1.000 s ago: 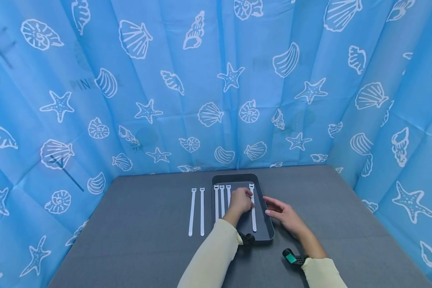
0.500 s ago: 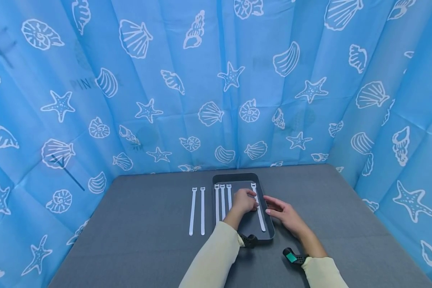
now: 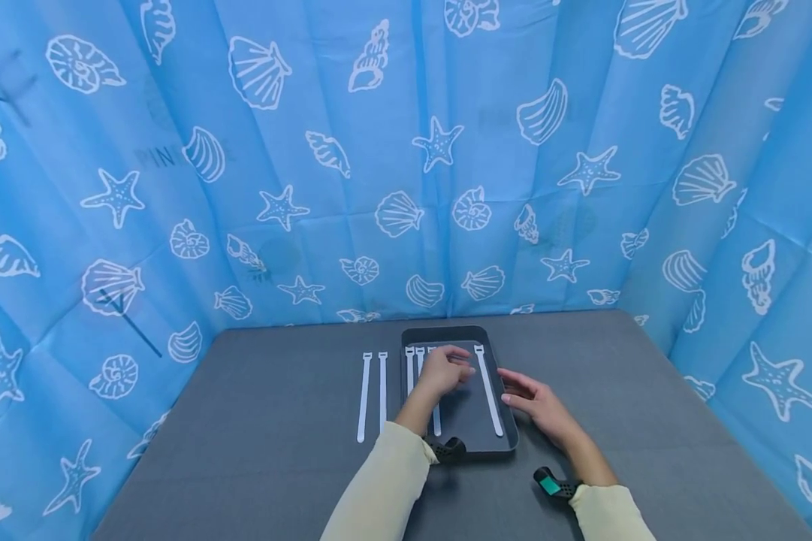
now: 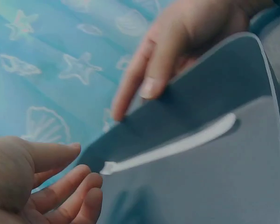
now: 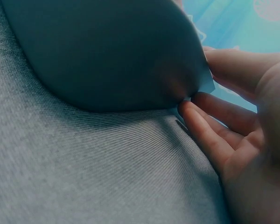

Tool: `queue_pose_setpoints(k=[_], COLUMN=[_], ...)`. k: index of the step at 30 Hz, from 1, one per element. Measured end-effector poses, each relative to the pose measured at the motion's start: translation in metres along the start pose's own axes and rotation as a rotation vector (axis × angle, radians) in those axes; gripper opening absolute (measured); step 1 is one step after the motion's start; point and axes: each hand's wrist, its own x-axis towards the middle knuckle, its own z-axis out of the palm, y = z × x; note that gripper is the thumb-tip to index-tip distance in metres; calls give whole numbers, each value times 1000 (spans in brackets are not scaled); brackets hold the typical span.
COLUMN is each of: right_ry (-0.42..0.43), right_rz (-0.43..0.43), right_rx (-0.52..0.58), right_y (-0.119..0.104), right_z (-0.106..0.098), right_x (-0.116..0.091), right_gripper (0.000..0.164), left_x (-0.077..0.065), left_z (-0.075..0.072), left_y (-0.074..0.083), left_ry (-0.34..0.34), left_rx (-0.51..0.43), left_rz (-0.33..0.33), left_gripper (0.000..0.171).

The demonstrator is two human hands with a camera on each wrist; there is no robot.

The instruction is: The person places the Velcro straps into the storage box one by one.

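Observation:
My left hand (image 3: 444,370) hovers over the middle of a dark grey tray (image 3: 507,439), fingers loosely bent and holding nothing. To its right, a white cable strap (image 3: 490,394) lies slightly slanted along the tray's right side; the left wrist view shows this strap (image 4: 172,147) apart from the fingertips. Several more white straps lie at the tray's left side, partly hidden by my left hand and arm. My right hand (image 3: 539,409) touches the tray's right wall from outside; in the right wrist view its fingers (image 5: 207,133) rest against the outer wall.
Two white straps, one at the far left (image 3: 364,398) and another beside it (image 3: 382,387), lie on the grey table (image 3: 277,421) left of the tray. A blue shell-patterned curtain (image 3: 351,248) hangs behind and at both sides.
The right-hand strap has shifted right inside the tray, its lower end swinging outward. My left hand has let it go and drawn back left. My right hand stays at the tray's wall.

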Motion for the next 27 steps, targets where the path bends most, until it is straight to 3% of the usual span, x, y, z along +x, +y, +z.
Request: queue_pose_setpoints(k=[7,13,19,27], right_ry=[-3,-9,-8,-7], right_rz=[-12,-8,-10,-18], right_rx=[-14,-12,-13,-30], right_y=[0,0,1,1], right_z=[-1,0,1,1], right_x=[0,0,-1,-1], right_gripper=[55,56,56,57], left_x=[-17,-35,-48,-51], left_z=[-21,-37,-53,-69], left_y=[11,9,0,-16], left_ry=[35,96,133,221], left_rx=[-39,-98,-32,29], left_rz=[118,172,238,323], left_gripper=[20,19,19,18])
